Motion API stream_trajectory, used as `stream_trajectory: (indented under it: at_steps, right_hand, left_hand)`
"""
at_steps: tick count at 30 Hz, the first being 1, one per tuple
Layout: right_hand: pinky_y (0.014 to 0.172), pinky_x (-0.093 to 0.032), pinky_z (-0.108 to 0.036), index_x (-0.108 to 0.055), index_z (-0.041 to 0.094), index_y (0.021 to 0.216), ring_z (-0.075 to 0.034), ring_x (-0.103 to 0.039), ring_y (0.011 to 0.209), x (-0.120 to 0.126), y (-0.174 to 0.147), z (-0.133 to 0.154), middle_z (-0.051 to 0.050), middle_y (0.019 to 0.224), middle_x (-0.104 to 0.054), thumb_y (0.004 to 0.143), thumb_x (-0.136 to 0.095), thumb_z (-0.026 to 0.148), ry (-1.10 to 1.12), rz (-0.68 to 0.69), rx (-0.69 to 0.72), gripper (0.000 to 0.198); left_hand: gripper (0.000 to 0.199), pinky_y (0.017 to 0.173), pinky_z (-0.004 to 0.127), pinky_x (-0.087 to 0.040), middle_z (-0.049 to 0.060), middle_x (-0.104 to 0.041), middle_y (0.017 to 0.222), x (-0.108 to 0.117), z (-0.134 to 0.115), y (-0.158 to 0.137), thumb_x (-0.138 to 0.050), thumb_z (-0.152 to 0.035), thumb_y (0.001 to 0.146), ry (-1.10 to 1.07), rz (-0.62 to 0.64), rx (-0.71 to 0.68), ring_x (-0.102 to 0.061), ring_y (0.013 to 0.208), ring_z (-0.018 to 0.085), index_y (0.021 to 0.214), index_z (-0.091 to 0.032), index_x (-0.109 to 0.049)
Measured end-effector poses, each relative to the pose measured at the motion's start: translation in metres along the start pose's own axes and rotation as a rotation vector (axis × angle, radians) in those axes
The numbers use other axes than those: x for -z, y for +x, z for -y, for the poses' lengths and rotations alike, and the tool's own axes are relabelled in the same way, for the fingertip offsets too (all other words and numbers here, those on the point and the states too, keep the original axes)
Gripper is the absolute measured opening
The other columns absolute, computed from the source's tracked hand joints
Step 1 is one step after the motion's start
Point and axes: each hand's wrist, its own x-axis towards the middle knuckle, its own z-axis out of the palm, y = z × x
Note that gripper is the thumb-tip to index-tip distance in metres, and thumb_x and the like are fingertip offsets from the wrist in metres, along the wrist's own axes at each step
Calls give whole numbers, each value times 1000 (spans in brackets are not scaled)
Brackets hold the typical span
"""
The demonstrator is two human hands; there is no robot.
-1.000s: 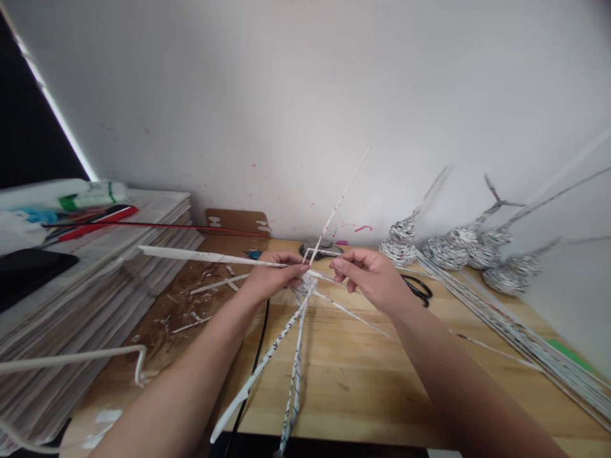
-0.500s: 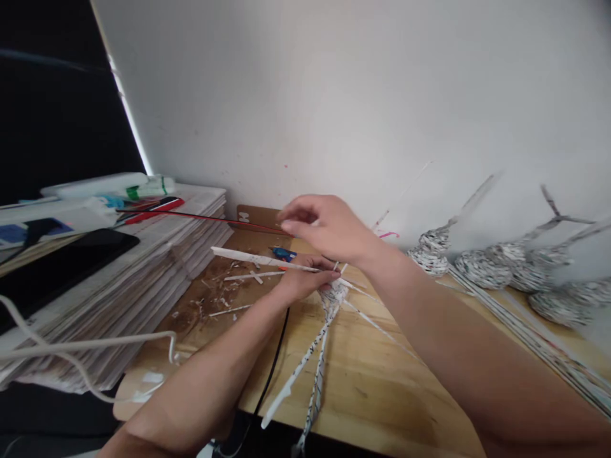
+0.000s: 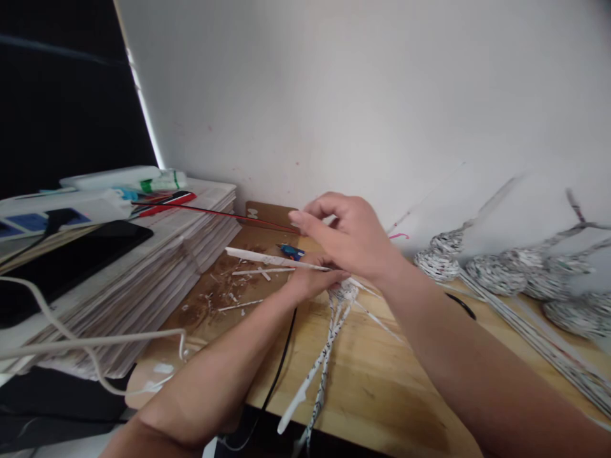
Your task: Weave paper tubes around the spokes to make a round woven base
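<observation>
My left hand (image 3: 315, 277) is closed on a small woven paper piece (image 3: 344, 291) at the middle of the table. Rolled paper strips (image 3: 329, 346) run from the piece toward the table's front edge, and a long white strip (image 3: 267, 258) sticks out leftward past my left hand. Just above, my right hand (image 3: 348, 232) is raised with thumb and fingers curled together in a pinch. What sits between those fingertips, if anything, is hidden. A thin red and black cord (image 3: 229, 217) passes by the right fingertips; I cannot tell whether they touch it.
A blue glue gun (image 3: 291, 252) lies behind my left hand. Paper scraps (image 3: 233, 298) litter the brown board. At left, a paper stack (image 3: 191, 254) carries a phone (image 3: 95, 261) and a power strip (image 3: 67, 213). Woven paper shapes (image 3: 436, 257) and long paper rolls (image 3: 525, 331) lie at right.
The view has shifted slightly, moving everything rightward in the picture. My right hand stays raised, turned a little, with its fingers still curled. The left hand keeps its hold on the woven piece.
</observation>
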Motion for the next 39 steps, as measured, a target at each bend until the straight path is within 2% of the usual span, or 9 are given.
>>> stream_trajectory:
  at_steps: [5,7,10,16,22,25,31,35,39]
  right_hand:
    - [53,-33,-25,-69,19,72,-12,-49,56,47,-62,-35,0,62,-61,91,-53,46,-139,164,-203,36]
    - [57,-37,-27,-72,20,79,-14,-55,62,49,-83,-54,-2,71,-68,90,-55,41,-221,156,-273,30]
    - [66,-41,-29,-74,21,86,-18,-61,75,38,-101,-76,-4,84,-73,90,-55,37,-228,166,-317,25]
    - [59,-33,-26,-69,21,76,-15,-55,63,17,-100,-87,-1,70,-68,89,-57,37,-231,187,-367,24]
    - [57,-28,-26,-62,19,68,-13,-49,60,11,-98,-89,0,63,-62,88,-60,32,-299,121,-337,24]
    - [57,-27,-26,-62,18,65,-13,-48,58,10,-100,-92,-1,61,-60,89,-58,38,-300,129,-336,31]
    - [67,-39,-26,-71,18,88,-15,-60,74,16,-104,-96,-3,84,-71,87,-61,34,-36,132,-380,18]
    - [60,-34,-26,-67,18,70,-13,-52,61,15,-106,-95,0,67,-66,85,-64,35,-129,110,-442,23]
    - [57,-30,-27,-64,18,66,-13,-49,57,11,-109,-96,0,63,-62,83,-65,36,-218,72,-425,25]
  left_hand:
    - [28,58,25,-53,2,-68,67,0,3,1,-80,-35,64,-112,23,59,-60,57,12,80,-13,-72]
    - [29,59,24,-53,2,-69,70,-1,3,2,-80,-35,63,-121,20,74,-61,58,12,81,-13,-73]
    - [30,61,24,-55,3,-70,72,-3,3,1,-80,-35,63,-122,28,78,-63,61,12,82,-13,-74]
    - [30,62,25,-56,4,-72,76,-3,6,0,-79,-35,65,-82,60,58,-65,64,13,85,-13,-75]
    - [30,63,27,-57,5,-72,76,0,5,1,-79,-34,65,-41,71,72,-67,65,16,86,-12,-74]
    - [30,64,28,-58,6,-73,79,2,5,0,-79,-33,66,-14,99,57,-67,67,16,87,-12,-75]
    - [32,68,31,-58,7,-74,85,5,6,0,-76,-33,69,24,130,19,-68,69,18,95,-14,-74]
    - [33,67,32,-59,6,-73,84,4,7,0,-78,-33,67,14,121,17,-68,68,18,92,-13,-73]
    - [34,66,31,-59,5,-72,82,4,9,2,-79,-32,66,-3,126,33,-68,67,17,94,-14,-71]
